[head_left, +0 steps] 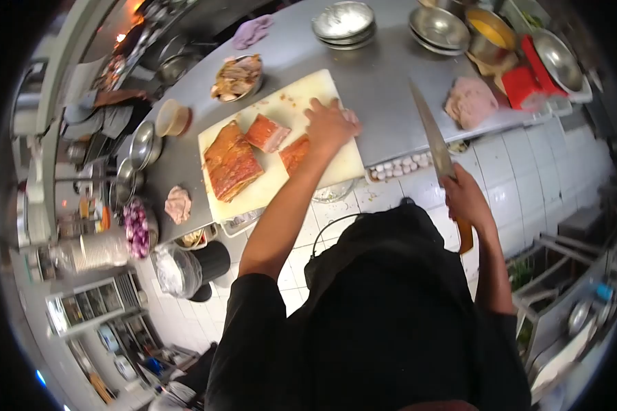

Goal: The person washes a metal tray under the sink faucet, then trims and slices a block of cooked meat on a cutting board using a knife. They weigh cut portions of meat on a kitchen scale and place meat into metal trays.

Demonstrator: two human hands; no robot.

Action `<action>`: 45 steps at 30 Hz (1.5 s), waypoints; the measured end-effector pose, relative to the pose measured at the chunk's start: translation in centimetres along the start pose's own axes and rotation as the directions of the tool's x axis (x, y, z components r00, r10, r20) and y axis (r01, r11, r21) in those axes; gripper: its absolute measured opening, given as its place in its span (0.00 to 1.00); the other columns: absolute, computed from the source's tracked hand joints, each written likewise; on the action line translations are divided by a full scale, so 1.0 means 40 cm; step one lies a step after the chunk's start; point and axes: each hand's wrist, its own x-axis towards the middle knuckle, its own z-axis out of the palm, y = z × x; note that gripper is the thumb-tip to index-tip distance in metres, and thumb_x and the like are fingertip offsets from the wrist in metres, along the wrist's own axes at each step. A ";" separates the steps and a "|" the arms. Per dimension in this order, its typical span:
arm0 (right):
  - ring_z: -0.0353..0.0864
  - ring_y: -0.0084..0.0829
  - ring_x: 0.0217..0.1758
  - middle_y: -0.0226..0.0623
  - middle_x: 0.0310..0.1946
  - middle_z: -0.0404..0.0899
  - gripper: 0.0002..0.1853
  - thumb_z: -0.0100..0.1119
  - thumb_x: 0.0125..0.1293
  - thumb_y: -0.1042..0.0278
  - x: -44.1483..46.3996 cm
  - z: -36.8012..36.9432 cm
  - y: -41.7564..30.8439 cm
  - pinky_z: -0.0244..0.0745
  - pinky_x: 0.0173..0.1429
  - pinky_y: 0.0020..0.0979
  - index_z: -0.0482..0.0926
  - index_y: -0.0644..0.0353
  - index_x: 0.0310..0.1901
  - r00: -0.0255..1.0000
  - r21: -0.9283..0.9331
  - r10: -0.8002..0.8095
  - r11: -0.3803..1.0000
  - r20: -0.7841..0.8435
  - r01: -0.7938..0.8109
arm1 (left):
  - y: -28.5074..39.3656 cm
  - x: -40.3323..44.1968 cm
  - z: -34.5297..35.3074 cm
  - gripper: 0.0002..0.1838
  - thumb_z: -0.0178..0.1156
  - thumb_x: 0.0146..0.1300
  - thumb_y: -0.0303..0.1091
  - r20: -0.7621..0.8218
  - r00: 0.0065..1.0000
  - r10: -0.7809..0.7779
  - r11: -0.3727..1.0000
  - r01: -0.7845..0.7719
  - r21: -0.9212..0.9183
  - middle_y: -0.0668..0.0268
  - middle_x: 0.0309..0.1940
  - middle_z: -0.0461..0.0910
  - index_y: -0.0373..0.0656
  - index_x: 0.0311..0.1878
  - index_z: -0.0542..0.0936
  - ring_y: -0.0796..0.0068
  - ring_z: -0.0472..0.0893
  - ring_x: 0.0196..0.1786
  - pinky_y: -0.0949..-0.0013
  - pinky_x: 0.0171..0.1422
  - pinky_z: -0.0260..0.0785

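My left hand point(330, 129) reaches over the right end of a pale cutting board point(312, 85). Its fingers are bent over a pinkish piece, mostly hidden beneath them, whose kind I cannot make out. My right hand point(466, 198) grips the handle of a long knife point(428, 123), its blade pointing away from me past the counter's front edge. On the board lie a big slab of roasted pork point(230, 164) with browned skin and a smaller cut block of pork point(266, 133). Another pork piece point(295, 155) is partly covered by my left forearm.
A bowl of meat scraps point(238, 77) stands behind the board. Stacked metal bowls point(344, 24) sit farther back. Pink crumpled lumps point(472, 101) lie on the steel counter point(384, 89). A bowl of chopped purple onion point(137, 227) is at left. Another person point(110, 113) stands far left.
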 end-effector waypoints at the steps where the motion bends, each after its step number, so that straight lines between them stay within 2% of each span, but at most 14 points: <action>1: 0.70 0.25 0.13 0.33 0.17 0.68 0.09 0.48 0.72 0.64 0.002 -0.013 0.012 0.68 0.16 0.31 0.69 0.61 0.41 1.000 0.027 0.007 1.000 -0.002 -0.007 | 0.013 -0.001 0.003 0.39 0.71 0.42 0.54 0.056 0.996 -0.073 0.997 0.074 -0.021 0.46 0.47 0.76 0.35 0.54 0.78 0.48 0.67 0.58 0.53 0.61 0.66; 3: 0.69 0.25 0.12 0.33 0.17 0.68 0.08 0.47 0.72 0.65 0.008 -0.044 0.022 0.68 0.16 0.31 0.68 0.62 0.41 0.999 0.030 0.040 0.999 0.030 -0.041 | 0.016 0.004 0.003 0.35 0.71 0.41 0.51 0.085 0.980 -0.178 0.983 0.181 -0.031 0.47 0.45 0.76 0.35 0.49 0.80 0.48 0.65 0.58 0.53 0.62 0.64; 5: 0.69 0.26 0.12 0.33 0.17 0.67 0.08 0.47 0.72 0.65 0.025 -0.073 0.054 0.68 0.16 0.31 0.68 0.61 0.41 0.997 0.028 0.044 0.999 0.062 -0.046 | 0.012 0.005 0.000 0.26 0.70 0.40 0.43 0.187 0.969 -0.163 0.982 0.178 -0.069 0.47 0.52 0.70 0.38 0.43 0.80 0.48 0.66 0.55 0.51 0.54 0.69; 6: 0.69 0.26 0.12 0.33 0.17 0.67 0.08 0.46 0.72 0.65 0.033 -0.086 0.066 0.67 0.15 0.31 0.67 0.61 0.41 0.995 0.032 0.079 0.996 0.063 -0.081 | 0.021 -0.003 -0.026 0.21 0.69 0.38 0.38 0.114 0.987 -0.115 0.982 0.130 -0.135 0.50 0.42 0.77 0.36 0.36 0.81 0.49 0.66 0.55 0.55 0.56 0.65; 9: 0.68 0.26 0.12 0.32 0.17 0.67 0.07 0.45 0.73 0.66 0.052 -0.122 0.071 0.67 0.15 0.30 0.67 0.61 0.41 0.991 -0.001 0.081 0.997 0.105 -0.082 | -0.027 0.008 0.020 0.18 0.68 0.39 0.37 -0.035 0.975 -0.218 0.925 0.195 -0.325 0.53 0.34 0.80 0.36 0.34 0.81 0.50 0.67 0.53 0.55 0.56 0.60; 19: 0.69 0.26 0.14 0.32 0.17 0.67 0.06 0.46 0.73 0.67 0.093 -0.159 0.022 0.67 0.15 0.30 0.66 0.60 0.41 0.984 -0.055 0.050 0.998 0.170 -0.041 | -0.138 0.125 0.047 0.11 0.65 0.42 0.32 -0.273 0.857 -0.436 0.897 0.391 -0.207 0.47 0.34 0.80 0.35 0.29 0.82 0.46 0.68 0.53 0.53 0.58 0.61; 25: 0.68 0.23 0.16 0.30 0.18 0.66 0.05 0.46 0.73 0.67 0.044 -0.140 0.022 0.67 0.17 0.29 0.66 0.58 0.41 0.983 -0.028 0.113 0.994 0.147 -0.110 | -0.217 0.190 0.028 0.16 0.67 0.40 0.31 -0.319 0.879 -0.355 0.934 0.324 -0.149 0.44 0.34 0.81 0.36 0.35 0.82 0.43 0.74 0.52 0.51 0.58 0.67; 27: 0.68 0.23 0.16 0.29 0.18 0.66 0.06 0.46 0.73 0.66 0.023 -0.130 0.030 0.67 0.17 0.29 0.66 0.58 0.41 0.984 -0.006 0.123 0.992 0.129 -0.123 | -0.232 0.201 0.004 0.18 0.68 0.42 0.33 -0.076 0.923 -0.377 0.913 0.357 -0.196 0.44 0.38 0.83 0.38 0.39 0.82 0.44 0.80 0.48 0.53 0.55 0.73; 28: 0.68 0.22 0.17 0.29 0.18 0.66 0.06 0.46 0.73 0.66 0.015 -0.121 0.030 0.67 0.18 0.28 0.66 0.58 0.41 0.985 0.014 0.118 0.993 0.123 -0.121 | -0.244 0.205 0.004 0.18 0.68 0.42 0.33 -0.068 0.930 -0.362 0.918 0.342 -0.199 0.44 0.38 0.83 0.38 0.39 0.82 0.44 0.80 0.48 0.53 0.55 0.73; 33: 0.67 0.21 0.17 0.28 0.18 0.65 0.06 0.47 0.73 0.66 -0.026 -0.059 0.016 0.67 0.18 0.27 0.67 0.58 0.41 0.989 0.054 0.145 0.988 0.040 -0.147 | -0.305 0.265 -0.035 0.16 0.71 0.41 0.38 -0.278 0.923 -0.267 0.950 0.204 -0.234 0.48 0.29 0.84 0.36 0.28 0.82 0.49 0.85 0.37 0.54 0.44 0.77; 35: 0.67 0.21 0.17 0.28 0.18 0.65 0.06 0.47 0.73 0.66 -0.041 -0.027 0.015 0.67 0.18 0.27 0.67 0.58 0.41 0.987 0.056 0.162 0.985 0.008 -0.162 | -0.293 0.284 -0.147 0.16 0.72 0.39 0.39 -0.275 0.917 -0.290 0.952 0.245 -0.185 0.49 0.26 0.83 0.36 0.26 0.82 0.51 0.85 0.34 0.55 0.41 0.77; 37: 0.68 0.22 0.18 0.29 0.18 0.66 0.06 0.47 0.72 0.66 -0.059 0.006 0.014 0.67 0.18 0.28 0.67 0.59 0.40 0.989 0.091 0.151 0.984 0.001 -0.150 | -0.396 0.353 -0.179 0.18 0.72 0.38 0.42 -0.214 0.935 -0.284 0.930 0.215 -0.298 0.49 0.29 0.84 0.36 0.28 0.83 0.52 0.85 0.36 0.58 0.41 0.77; 39: 0.68 0.22 0.17 0.29 0.18 0.66 0.06 0.47 0.72 0.66 -0.079 0.039 0.004 0.67 0.18 0.28 0.67 0.59 0.40 0.986 0.087 0.166 0.983 -0.012 -0.164 | -0.425 0.374 -0.245 0.22 0.75 0.34 0.45 -0.319 0.903 -0.287 0.950 0.226 -0.214 0.53 0.25 0.84 0.36 0.28 0.84 0.62 0.86 0.33 0.63 0.39 0.76; 45: 0.67 0.23 0.16 0.29 0.18 0.66 0.06 0.47 0.72 0.66 -0.109 0.129 0.028 0.66 0.17 0.29 0.68 0.59 0.41 0.985 0.082 0.171 0.982 -0.011 -0.170 | -0.636 0.477 -0.265 0.39 0.77 0.36 0.47 -0.097 0.958 -0.270 0.892 0.210 -0.400 0.47 0.41 0.84 0.30 0.51 0.80 0.61 0.85 0.45 0.64 0.48 0.75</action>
